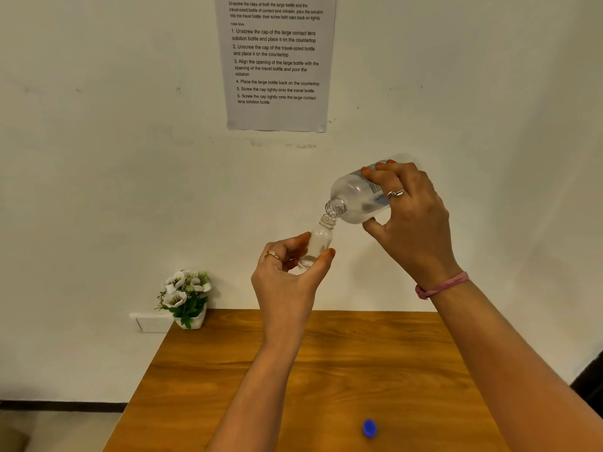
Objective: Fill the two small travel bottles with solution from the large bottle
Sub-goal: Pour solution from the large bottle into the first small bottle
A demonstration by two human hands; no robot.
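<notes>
Head view, risk: you could spill past the narrow neck if the two mouths drift apart or you tip too steeply.
Left hand [287, 272]: your thumb and fingers curl round the small travel bottle [318, 243], upright, uncapped, raised above the table [293, 370].
Right hand [411, 210]: wrapped around the large bottle [355, 197], tilted, mouth just over the small one's.
Blue cap [369, 429]: lying on the table near you.
Second travel bottle: not visible.

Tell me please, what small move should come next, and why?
Probably tip the large bottle a little further: the right hand holds it tilted, its open neck just over the small travel bottle mouth in the left hand, and no stream is visible.
</notes>
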